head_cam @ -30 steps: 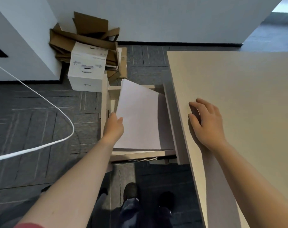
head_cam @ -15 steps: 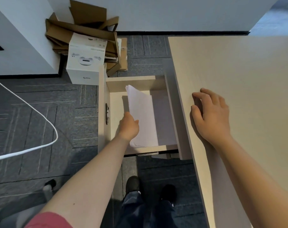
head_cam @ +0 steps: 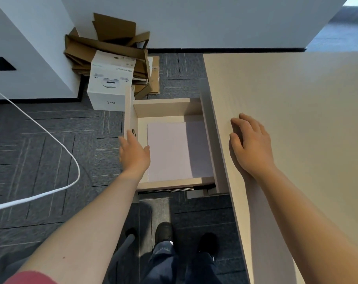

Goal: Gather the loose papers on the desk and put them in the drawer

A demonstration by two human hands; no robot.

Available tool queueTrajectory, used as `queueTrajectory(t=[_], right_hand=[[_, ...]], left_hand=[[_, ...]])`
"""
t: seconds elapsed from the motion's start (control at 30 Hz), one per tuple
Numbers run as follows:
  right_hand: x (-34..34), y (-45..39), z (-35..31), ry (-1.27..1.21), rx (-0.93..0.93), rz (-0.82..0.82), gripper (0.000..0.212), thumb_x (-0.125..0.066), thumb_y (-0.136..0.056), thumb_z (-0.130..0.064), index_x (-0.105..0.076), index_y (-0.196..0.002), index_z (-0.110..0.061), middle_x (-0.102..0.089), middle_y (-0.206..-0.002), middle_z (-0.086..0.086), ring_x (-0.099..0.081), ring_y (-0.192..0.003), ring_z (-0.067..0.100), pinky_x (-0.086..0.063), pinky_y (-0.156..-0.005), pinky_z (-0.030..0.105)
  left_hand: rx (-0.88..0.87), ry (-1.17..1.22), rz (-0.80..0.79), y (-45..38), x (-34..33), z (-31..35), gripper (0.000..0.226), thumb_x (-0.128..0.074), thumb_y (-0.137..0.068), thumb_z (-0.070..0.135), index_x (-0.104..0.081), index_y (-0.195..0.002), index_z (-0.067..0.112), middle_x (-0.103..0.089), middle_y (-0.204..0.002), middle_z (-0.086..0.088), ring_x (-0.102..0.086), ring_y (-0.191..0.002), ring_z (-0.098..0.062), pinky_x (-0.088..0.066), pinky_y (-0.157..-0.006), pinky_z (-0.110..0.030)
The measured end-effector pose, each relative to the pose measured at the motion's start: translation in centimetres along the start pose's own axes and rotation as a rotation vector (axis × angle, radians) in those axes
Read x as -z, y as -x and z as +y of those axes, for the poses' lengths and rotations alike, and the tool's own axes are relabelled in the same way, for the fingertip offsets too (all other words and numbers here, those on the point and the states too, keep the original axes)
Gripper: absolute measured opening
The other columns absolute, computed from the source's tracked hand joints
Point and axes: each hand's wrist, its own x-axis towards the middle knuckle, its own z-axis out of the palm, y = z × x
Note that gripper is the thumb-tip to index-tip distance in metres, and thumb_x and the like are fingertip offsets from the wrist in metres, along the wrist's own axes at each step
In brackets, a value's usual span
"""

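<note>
The white papers (head_cam: 167, 150) lie flat on the bottom of the pulled-out beige drawer (head_cam: 163, 106), which juts left from under the desk (head_cam: 286, 95). My left hand (head_cam: 134, 154) hovers over the drawer's left front panel, fingers spread, holding nothing, its thumb near the papers' left edge. My right hand (head_cam: 252, 145) rests palm down on the desk's left edge, fingers apart. No papers show on the desk top.
A white product box (head_cam: 108, 83) stands on the grey carpet just beyond the drawer front, with flattened cardboard (head_cam: 110, 44) piled behind it against the wall. A white cable (head_cam: 51, 138) loops at left. My feet (head_cam: 163, 232) stand below the drawer.
My left hand let go of the papers, which dropped from tilted to flat in the drawer. The hand then moved left to the drawer front. My right hand stayed on the desk.
</note>
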Motion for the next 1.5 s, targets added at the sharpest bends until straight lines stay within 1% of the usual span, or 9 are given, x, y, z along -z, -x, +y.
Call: queueTrajectory(t=[0.13, 0.33, 0.43, 0.73, 0.83, 0.9, 1.0, 1.23, 1.5], right_hand=[[0.0, 0.1, 0.1, 0.003, 0.017, -0.004, 0.043, -0.041, -0.094, -0.019, -0.041, -0.136, -0.012, -0.035, -0.150, 0.008, -0.027, -0.140, 0.024, -0.018, -0.114, 0.036], [1.0, -0.2, 1.0, 0.025, 0.072, -0.059, 0.044, -0.045, -0.093, -0.024, -0.043, -0.136, -0.017, -0.038, -0.148, 0.005, -0.029, -0.138, 0.024, -0.020, -0.114, 0.037], [1.2, -0.2, 1.4, 0.025, 0.094, -0.061, 0.045, -0.043, -0.091, -0.030, -0.045, -0.135, -0.018, -0.040, -0.147, 0.005, -0.031, -0.137, 0.025, -0.022, -0.113, 0.038], [0.5, -0.2, 1.7, 0.004, 0.104, -0.002, 0.050, -0.039, -0.085, -0.033, -0.048, -0.132, -0.018, -0.045, -0.144, 0.006, -0.036, -0.135, 0.026, -0.024, -0.112, 0.039], [0.6, -0.3, 1.7, -0.008, 0.103, -0.001, 0.050, -0.041, -0.085, -0.032, -0.049, -0.132, -0.018, -0.046, -0.143, 0.006, -0.036, -0.134, 0.026, -0.025, -0.111, 0.039], [0.5, -0.3, 1.8, -0.019, 0.107, 0.011, 0.049, -0.043, -0.084, -0.031, -0.051, -0.130, -0.017, -0.047, -0.142, 0.007, -0.038, -0.133, 0.026, -0.026, -0.109, 0.040], [0.4, -0.3, 1.9, -0.019, 0.107, 0.026, 0.049, -0.042, -0.084, -0.032, -0.052, -0.129, -0.016, -0.049, -0.140, 0.007, -0.040, -0.131, 0.027, -0.028, -0.108, 0.041], [0.1, -0.4, 1.9, -0.024, 0.120, 0.045, 0.046, -0.044, -0.083, -0.028, -0.054, -0.126, -0.014, -0.050, -0.139, 0.008, -0.040, -0.131, 0.029, -0.029, -0.107, 0.042], [0.3, -0.4, 2.1, -0.106, 0.078, -0.012, 0.047, -0.045, -0.084, -0.028, -0.051, -0.129, -0.015, -0.045, -0.143, 0.007, -0.036, -0.135, 0.025, -0.025, -0.110, 0.037]], left_hand=[[-0.002, 0.112, -0.016, -0.7, -0.1, 0.1, 0.054, -0.048, -0.090, 0.017, -0.027, -0.137, 0.005, -0.035, -0.146, -0.018, -0.037, -0.130, -0.041, -0.037, -0.104, -0.052], [0.019, 0.419, -0.123, -0.2, -0.7, 1.4, 0.042, -0.039, -0.093, 0.006, -0.038, -0.135, 0.003, -0.046, -0.135, -0.008, -0.041, -0.129, -0.026, -0.038, -0.098, -0.030], [-0.011, 0.549, -0.252, 0.4, -1.5, 2.4, 0.029, -0.035, -0.092, -0.003, -0.057, -0.111, 0.003, -0.055, -0.099, 0.001, -0.054, -0.087, -0.016, -0.043, -0.059, -0.007], [0.040, 0.608, -0.645, 0.5, -6.1, 5.3, 0.052, -0.036, -0.093, 0.002, -0.031, -0.143, 0.017, -0.039, -0.148, -0.005, -0.037, -0.135, -0.018, -0.028, -0.112, -0.036], [0.012, 0.627, -0.686, 1.5, -7.4, 6.7, 0.047, -0.032, -0.094, -0.001, -0.038, -0.139, 0.010, -0.049, -0.131, 0.001, -0.042, -0.127, -0.015, -0.029, -0.110, -0.029], [0.018, 0.657, -0.695, 2.4, -8.1, 7.6, 0.042, -0.030, -0.094, -0.004, -0.044, -0.133, 0.001, -0.056, -0.118, -0.003, -0.053, -0.108, -0.016, -0.044, -0.090, -0.017], [0.044, 0.680, -0.671, 2.8, -9.0, 8.2, 0.038, -0.029, -0.093, -0.004, -0.052, -0.124, -0.002, -0.060, -0.092, -0.002, -0.051, -0.095, -0.020, -0.045, -0.091, -0.028], [0.115, 0.651, -0.662, 2.8, -9.4, 8.4, 0.036, -0.032, -0.092, 0.002, -0.057, -0.114, 0.016, -0.058, -0.113, -0.007, -0.050, -0.112, -0.022, -0.036, -0.111, -0.047], [-0.009, 0.492, -0.587, 3.9, -7.7, 9.0, 0.038, -0.037, -0.095, 0.009, -0.048, -0.131, 0.007, -0.053, -0.136, -0.009, -0.045, -0.130, -0.024, -0.032, -0.109, -0.033]])
